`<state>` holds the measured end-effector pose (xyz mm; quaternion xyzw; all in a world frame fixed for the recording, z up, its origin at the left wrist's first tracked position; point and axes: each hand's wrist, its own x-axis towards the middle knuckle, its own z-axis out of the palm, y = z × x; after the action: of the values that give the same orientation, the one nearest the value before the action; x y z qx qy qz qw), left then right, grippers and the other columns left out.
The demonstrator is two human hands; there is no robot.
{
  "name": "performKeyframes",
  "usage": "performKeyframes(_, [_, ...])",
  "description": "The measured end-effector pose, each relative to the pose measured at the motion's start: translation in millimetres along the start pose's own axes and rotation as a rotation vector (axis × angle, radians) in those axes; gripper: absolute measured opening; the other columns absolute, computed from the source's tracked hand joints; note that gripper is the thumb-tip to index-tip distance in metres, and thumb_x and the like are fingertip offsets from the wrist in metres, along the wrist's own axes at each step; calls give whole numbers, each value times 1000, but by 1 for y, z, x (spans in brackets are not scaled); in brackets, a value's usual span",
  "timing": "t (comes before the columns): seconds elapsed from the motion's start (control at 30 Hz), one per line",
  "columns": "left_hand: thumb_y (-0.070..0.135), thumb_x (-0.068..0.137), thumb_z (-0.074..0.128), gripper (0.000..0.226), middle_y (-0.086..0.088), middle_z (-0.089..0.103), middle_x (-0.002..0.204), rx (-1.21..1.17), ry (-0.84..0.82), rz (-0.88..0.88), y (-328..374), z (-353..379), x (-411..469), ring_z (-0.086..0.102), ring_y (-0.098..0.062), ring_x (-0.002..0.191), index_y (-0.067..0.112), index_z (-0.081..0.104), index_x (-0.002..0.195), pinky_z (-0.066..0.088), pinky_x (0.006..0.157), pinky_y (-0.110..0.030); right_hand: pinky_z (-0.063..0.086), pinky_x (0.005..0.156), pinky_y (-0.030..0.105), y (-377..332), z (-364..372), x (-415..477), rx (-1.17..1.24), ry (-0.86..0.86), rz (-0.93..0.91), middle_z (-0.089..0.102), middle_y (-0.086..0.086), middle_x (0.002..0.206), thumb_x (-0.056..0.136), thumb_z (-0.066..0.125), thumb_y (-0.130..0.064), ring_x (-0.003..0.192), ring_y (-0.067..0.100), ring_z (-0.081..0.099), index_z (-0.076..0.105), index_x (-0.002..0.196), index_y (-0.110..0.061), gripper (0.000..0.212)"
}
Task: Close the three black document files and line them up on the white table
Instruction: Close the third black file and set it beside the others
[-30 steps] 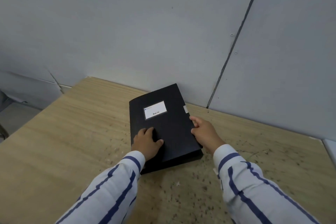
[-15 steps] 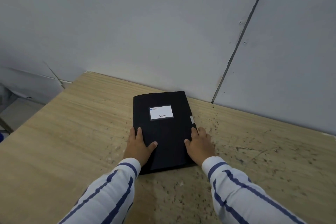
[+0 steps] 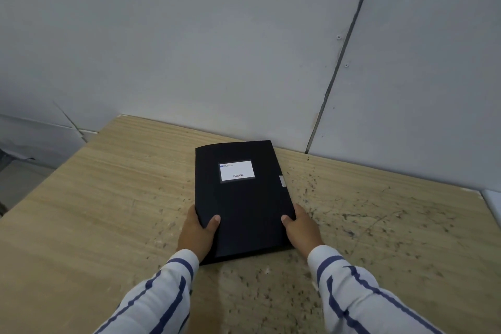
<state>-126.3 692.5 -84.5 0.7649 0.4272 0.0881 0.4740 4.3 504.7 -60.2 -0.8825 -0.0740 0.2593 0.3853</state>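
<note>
One black document file [image 3: 244,203] lies closed and flat on a light wooden table [image 3: 95,211], its white label facing up and a small white tab on its right edge. My left hand [image 3: 196,233] grips its near left edge, thumb on the cover and fingers under or beside the edge. My right hand [image 3: 301,228] grips the near right edge the same way. The file sits square to me, long side pointing towards the wall. No other files are in view.
A grey panelled wall [image 3: 244,49] rises right behind the table's far edge. The tabletop is stained with dark specks on the right [image 3: 379,219]. The table's left edge drops to the floor [image 3: 24,179]. A white surface [image 3: 493,203] shows at far right.
The file was turned from a tilted position to square with me. Both hands slid from resting on the cover to gripping the file's two near side edges.
</note>
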Motion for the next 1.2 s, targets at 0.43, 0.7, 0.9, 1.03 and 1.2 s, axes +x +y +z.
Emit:
performKeyframes(0.43, [35, 88, 60, 52, -2, 58, 125, -14, -128, 144, 35, 59, -40, 59, -26, 102, 22, 38, 134, 45, 81, -33, 45, 101, 39, 62, -62, -43, 112, 145, 53, 57, 2, 133, 95, 44, -22, 117, 28, 55, 44, 138, -25, 42])
performKeyframes(0.7, [35, 88, 60, 54, -5, 57, 129, -5, -190, 189, 83, 151, -97, 58, -29, 111, 20, 38, 135, 46, 88, -36, 46, 100, 39, 139, -151, -65, 139, 225, 88, 58, 2, 132, 95, 45, -22, 115, 28, 56, 45, 136, -23, 41])
performKeyframes(0.9, [35, 88, 60, 55, -4, 57, 129, -18, -199, 203, 122, 242, -156, 58, -28, 111, 20, 38, 136, 45, 84, -33, 47, 96, 38, 210, -242, -76, 153, 246, 88, 62, 3, 125, 95, 47, -21, 110, 27, 58, 49, 131, -21, 37])
performKeyframes(1.03, [36, 88, 60, 55, -3, 57, 129, -15, -233, 210, 150, 305, -193, 58, -27, 110, 21, 38, 137, 44, 83, -32, 47, 95, 36, 258, -302, -86, 167, 263, 103, 62, 2, 124, 95, 46, -21, 109, 26, 58, 48, 131, -22, 37])
performKeyframes(1.2, [35, 88, 60, 56, -3, 57, 129, -20, -287, 206, 185, 374, -228, 58, -28, 111, 22, 37, 137, 45, 88, -34, 47, 90, 34, 313, -364, -90, 159, 326, 146, 63, 6, 117, 95, 46, -19, 100, 26, 58, 52, 123, -19, 29])
